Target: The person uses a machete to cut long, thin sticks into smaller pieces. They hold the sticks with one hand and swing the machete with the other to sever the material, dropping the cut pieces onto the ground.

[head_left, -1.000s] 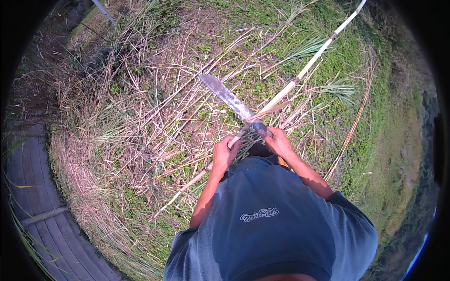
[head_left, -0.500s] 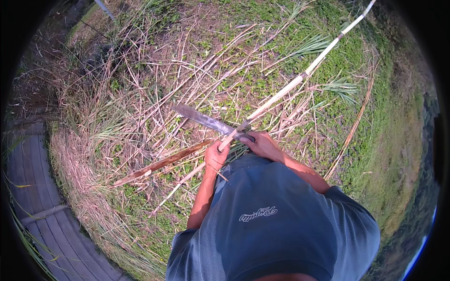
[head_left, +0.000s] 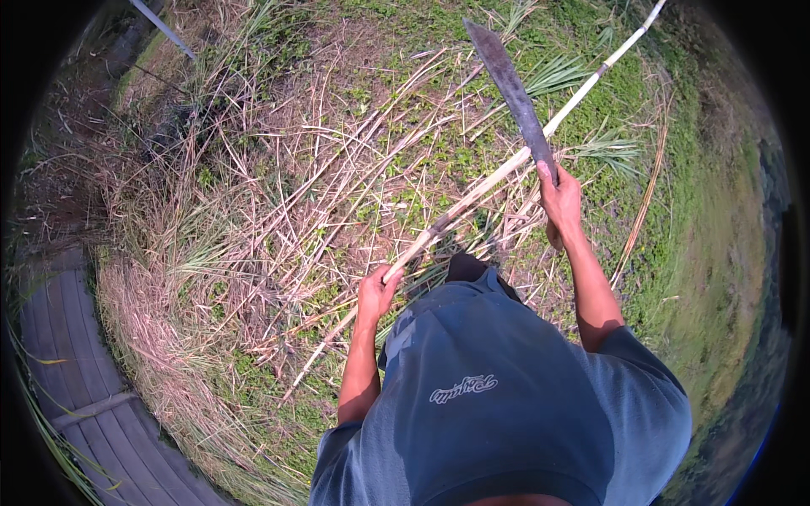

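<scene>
Just off centre, toward 7 o'clock, the left hand (head_left: 375,295) is curled round a long pale stalk (head_left: 489,183) with dark joints, thumb lying along it. From that grip the stalk slants up between 1 and 2 o'clock to the rim of the view, its thinner end pointing to 7 o'clock over the litter. Between 2 and 3 o'clock the right hand (head_left: 560,207) is closed about the handle of a machete (head_left: 510,84), the handle mostly hidden in the fist. Its dark blade aims at 11 o'clock from the hand and crosses the line of the stalk; whether they touch, I cannot tell. Dry stems (head_left: 253,287) lie scattered toward 9 o'clock, and a grey slatted surface (head_left: 76,337) curves along 8 o'clock.
</scene>
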A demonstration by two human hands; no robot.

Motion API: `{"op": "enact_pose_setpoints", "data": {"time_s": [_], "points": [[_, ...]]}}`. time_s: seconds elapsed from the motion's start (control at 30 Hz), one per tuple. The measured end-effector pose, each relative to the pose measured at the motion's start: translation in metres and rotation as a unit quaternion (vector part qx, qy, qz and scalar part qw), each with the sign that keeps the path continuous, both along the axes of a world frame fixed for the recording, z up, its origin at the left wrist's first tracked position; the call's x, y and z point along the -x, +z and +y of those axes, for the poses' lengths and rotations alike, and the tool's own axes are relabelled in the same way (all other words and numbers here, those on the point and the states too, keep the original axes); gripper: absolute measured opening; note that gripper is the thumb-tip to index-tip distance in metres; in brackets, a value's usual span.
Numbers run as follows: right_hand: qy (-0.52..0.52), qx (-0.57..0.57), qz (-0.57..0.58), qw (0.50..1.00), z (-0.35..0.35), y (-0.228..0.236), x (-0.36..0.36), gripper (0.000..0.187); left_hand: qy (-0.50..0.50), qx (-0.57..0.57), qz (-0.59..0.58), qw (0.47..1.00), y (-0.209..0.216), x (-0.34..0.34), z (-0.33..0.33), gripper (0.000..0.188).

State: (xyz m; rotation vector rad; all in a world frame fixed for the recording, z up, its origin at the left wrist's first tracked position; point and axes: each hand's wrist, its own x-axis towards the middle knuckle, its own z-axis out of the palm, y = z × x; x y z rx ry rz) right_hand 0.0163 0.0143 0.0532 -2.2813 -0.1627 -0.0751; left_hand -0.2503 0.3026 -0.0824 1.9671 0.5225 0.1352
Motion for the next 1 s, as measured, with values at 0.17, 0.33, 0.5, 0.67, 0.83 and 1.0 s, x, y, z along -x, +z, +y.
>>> {"op": "enact_pose_setpoints", "data": {"time_s": [0.17,0.33,0.5,0.67,0.83,1.0], "points": [[0.143,0.028,-0.022,0.989,0.02,-0.044,0.065,0.048,-0.034,-0.018,0.049,0.998,0.006,-0.021,-0.003,0.035],[0.15,0.049,0.1,0.982,0.029,-0.02,0.076,0.047,-0.051,-0.017,0.031,0.998,0.002,-0.03,-0.011,0.039],[0.028,-0.031,0.074,0.996,0.005,-0.011,0.023,0.051,-0.088,-0.021,0.049,0.995,-0.004,-0.028,-0.008,0.038],[0.166,0.014,0.076,0.983,0.039,-0.046,0.069,0.041,-0.15,-0.015,0.062,0.987,0.022,-0.067,-0.02,0.038],[0.222,-0.033,0.168,0.96,0.063,-0.054,0.098,0.045,-0.176,0.09,0.05,0.979,0.016,-0.082,-0.025,0.039],[0.136,-0.01,0.077,0.988,0.03,-0.016,0.057,0.047,-0.217,0.074,0.153,0.961,0.021,-0.086,-0.01,0.044]]}}
